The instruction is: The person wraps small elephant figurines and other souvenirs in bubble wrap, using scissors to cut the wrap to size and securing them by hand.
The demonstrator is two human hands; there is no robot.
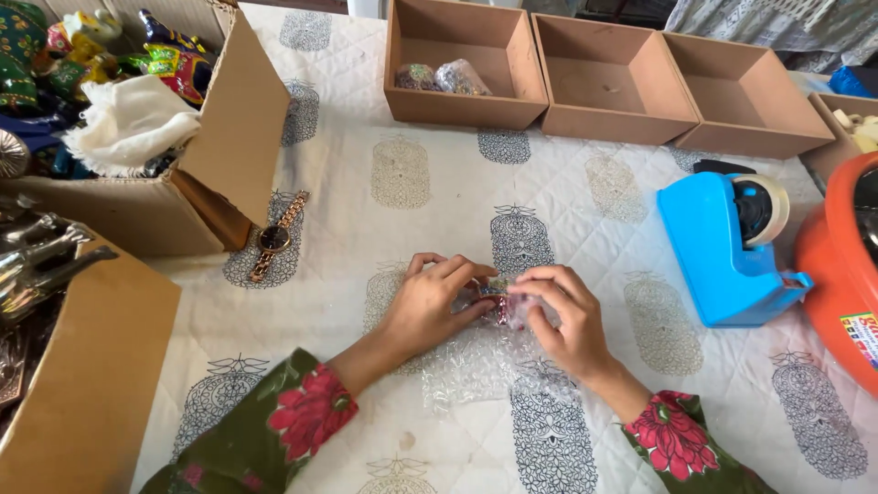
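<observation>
Pinching a small colourful item between both hands at the middle of the desk, right on top of a sheet of bubble wrap. Left hand has fingers curled over the item's left end, grasping it; right hand has fingertips bent down on the right end, pressing item and clear wrap together. The item is mostly hidden under the fingers, so its exact kind is unclear. The wrap lies flat beneath and towards the person, likely so it can fold around the piece.

A blue tape dispenser stands just right of the hands, within easy reach. A wristwatch lies flat to the left, beside an open cardboard box full of painted figurines and white cloth. Three shallow brown trays sit in a row at the far edge; the leftmost holds two already-wrapped bundles, the others show nothing inside. An orange container is at the right edge.
</observation>
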